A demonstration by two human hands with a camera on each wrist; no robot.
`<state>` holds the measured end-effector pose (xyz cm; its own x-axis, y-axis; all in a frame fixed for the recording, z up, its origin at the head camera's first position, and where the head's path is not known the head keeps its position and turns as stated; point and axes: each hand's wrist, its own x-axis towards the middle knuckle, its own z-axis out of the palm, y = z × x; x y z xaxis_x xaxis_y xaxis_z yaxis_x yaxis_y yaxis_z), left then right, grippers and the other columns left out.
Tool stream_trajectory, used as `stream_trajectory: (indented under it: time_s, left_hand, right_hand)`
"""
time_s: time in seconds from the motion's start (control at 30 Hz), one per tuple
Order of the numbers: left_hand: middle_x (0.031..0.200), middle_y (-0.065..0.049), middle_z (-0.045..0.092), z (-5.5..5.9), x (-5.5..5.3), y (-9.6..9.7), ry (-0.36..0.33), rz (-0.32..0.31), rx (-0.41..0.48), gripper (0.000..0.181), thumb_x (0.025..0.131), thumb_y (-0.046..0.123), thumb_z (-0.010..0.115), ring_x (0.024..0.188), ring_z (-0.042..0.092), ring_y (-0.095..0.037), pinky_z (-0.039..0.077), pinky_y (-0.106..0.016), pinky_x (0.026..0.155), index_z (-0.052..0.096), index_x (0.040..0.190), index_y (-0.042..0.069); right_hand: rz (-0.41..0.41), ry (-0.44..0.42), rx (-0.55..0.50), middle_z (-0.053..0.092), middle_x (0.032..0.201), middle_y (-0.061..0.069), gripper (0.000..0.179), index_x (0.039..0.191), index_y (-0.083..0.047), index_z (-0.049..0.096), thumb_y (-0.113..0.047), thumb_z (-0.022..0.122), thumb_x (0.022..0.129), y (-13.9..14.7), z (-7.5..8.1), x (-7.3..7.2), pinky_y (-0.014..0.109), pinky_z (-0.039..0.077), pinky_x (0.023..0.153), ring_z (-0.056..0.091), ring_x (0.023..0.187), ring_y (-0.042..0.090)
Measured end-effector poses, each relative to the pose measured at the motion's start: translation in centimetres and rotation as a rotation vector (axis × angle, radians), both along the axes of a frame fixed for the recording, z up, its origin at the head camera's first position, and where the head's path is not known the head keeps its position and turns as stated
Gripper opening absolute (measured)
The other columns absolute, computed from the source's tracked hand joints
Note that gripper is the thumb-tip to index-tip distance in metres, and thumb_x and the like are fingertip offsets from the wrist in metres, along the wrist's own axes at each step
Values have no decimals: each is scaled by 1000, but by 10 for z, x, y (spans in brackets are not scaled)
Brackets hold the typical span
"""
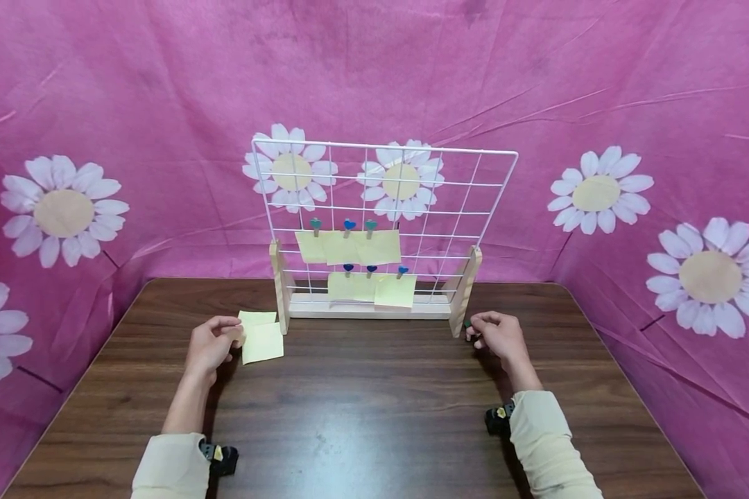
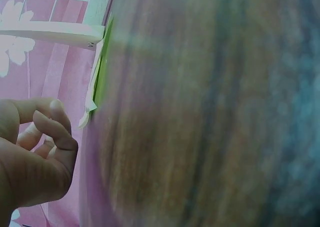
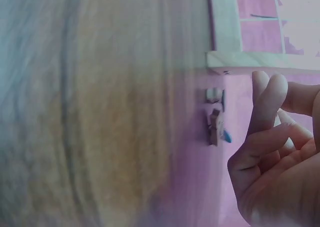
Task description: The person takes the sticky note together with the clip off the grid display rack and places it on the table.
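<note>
At the left of the table, my left hand (image 1: 211, 343) has its fingertips beside the left edge of some pale yellow sticky notes (image 1: 263, 343). Bent fingers (image 2: 65, 137) show in the left wrist view, with no paper seen between them and the lifted note edge (image 2: 86, 118) a little apart. My right hand (image 1: 499, 336) is over small clothespins by the stand's right foot. In the right wrist view its fingers are bent, with nothing seen between them; two wooden clothespins (image 3: 214, 127) lie on the table beside them. One has a blue top.
A white wire grid (image 1: 383, 149) stands in a wooden base (image 1: 368, 310) at the table's back. Two rows of yellow notes (image 1: 362, 248) hang on it from green and blue heart-topped clothespins (image 1: 349, 225). Pink flowered cloth (image 1: 374, 69) surrounds the brown table (image 1: 362, 402).
</note>
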<state>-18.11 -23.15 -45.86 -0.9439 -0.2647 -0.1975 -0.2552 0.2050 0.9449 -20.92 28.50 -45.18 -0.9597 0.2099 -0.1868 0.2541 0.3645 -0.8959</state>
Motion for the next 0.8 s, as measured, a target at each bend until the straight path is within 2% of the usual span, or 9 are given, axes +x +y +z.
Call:
stream_trajectory:
  time_s: [0.23,0.43,0.6,0.73,0.8]
  left_hand:
    - [88,2,69,1,-1,7,55,-42,16,30,97,2,58,69,61,-10,52,-22,50,58,124,-11]
    - [92,-7,67,4,-1,17,96,-105,25,30,98,1,60,72,62,-14,55,-22,54,57,124,-14]
    - [98,-13,67,7,-3,22,101,-123,31,32,99,5,62,75,64,-16,57,-25,57,58,125,-12]
    - [101,-16,66,9,-4,26,120,-141,69,32,99,4,61,76,65,-16,61,-26,61,56,126,-13]
    - [102,-16,66,10,-4,28,126,-154,92,32,100,3,60,77,66,-16,63,-28,63,55,126,-14]
  right_hand:
    - [28,55,-46,74,80,7,32,121,14,62,-12,61,102,-7,10,1,21,55,50,60,54,7]
    - [43,71,-50,74,80,4,32,119,10,63,-17,61,102,-12,21,3,21,46,43,60,53,7]
    - [33,79,-36,74,78,1,31,117,9,64,-17,63,101,-13,28,5,21,40,41,60,51,8]
    - [48,96,-50,73,79,4,31,116,9,65,-17,63,101,-15,31,4,19,41,41,63,53,12]
    - [60,111,-74,73,80,6,31,117,11,64,-16,64,101,-18,34,4,20,45,42,63,53,14]
